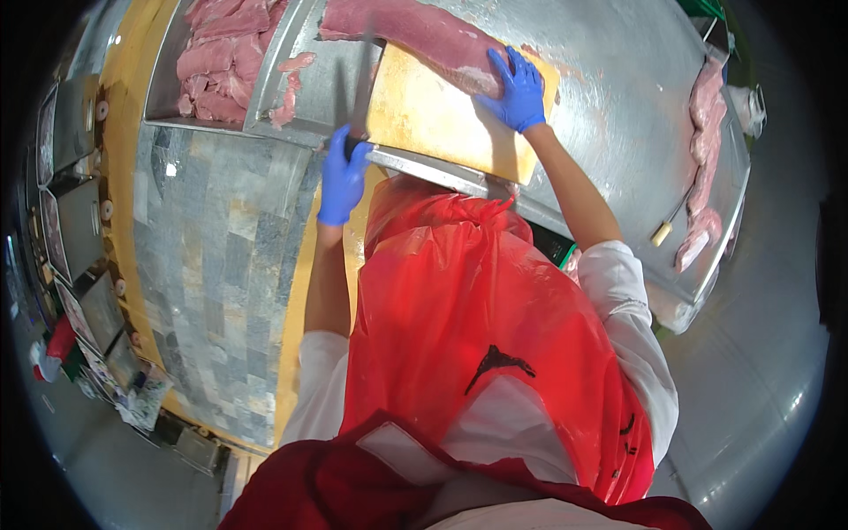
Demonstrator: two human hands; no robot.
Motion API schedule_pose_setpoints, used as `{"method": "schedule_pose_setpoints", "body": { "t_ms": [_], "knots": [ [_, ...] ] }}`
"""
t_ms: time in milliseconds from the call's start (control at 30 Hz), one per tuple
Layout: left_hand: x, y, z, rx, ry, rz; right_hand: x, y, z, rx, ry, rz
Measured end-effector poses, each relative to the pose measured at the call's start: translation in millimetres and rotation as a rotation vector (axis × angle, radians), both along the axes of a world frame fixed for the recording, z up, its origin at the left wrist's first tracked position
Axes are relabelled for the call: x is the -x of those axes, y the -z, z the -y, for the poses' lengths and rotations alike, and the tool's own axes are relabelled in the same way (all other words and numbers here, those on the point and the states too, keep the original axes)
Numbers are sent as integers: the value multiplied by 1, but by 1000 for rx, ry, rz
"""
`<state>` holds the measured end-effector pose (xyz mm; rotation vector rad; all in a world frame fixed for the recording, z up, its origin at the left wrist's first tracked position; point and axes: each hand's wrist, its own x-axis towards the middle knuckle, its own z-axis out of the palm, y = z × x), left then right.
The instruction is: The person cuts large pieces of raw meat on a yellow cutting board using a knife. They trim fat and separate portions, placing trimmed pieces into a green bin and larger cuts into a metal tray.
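Observation:
My left hand (pixel 343 181), in a blue glove, is closed round the dark handle of a knife (pixel 365 93). Its blade points away from me, slightly blurred, beside the left edge of a yellowish cutting board (pixel 428 119). Along the board's far side lies a long pink piece of meat, resembling a loin (pixel 420 35), reaching past the board to the left. My right hand (pixel 517 93), also blue-gloved, rests on the right end of that meat, its fingers stretched out.
To the left, a metal tray (pixel 159 88) holds stacked meat slices (pixel 230 57); small scraps (pixel 290 88) lie beside it. Further right on the metal table (pixel 618 115) are a long meat strip (pixel 705 141) and a pale-handled tool (pixel 661 233). A grey tiled surface (pixel 221 274) stretches to my left.

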<state>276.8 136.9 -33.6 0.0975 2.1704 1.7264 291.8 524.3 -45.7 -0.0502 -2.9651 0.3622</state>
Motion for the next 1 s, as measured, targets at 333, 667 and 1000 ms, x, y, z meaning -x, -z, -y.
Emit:
{"method": "schedule_pose_setpoints", "body": {
  "t_ms": [333,667,1000],
  "knots": [
    [74,16,-136,-104,251,-21,59,-29,-75,388,150,476],
    [85,3,-209,168,241,2,63,-26,-97,791,178,548],
    [26,-36,-228,52,197,277,60,-15,-106,847,173,508]
  ]
}}
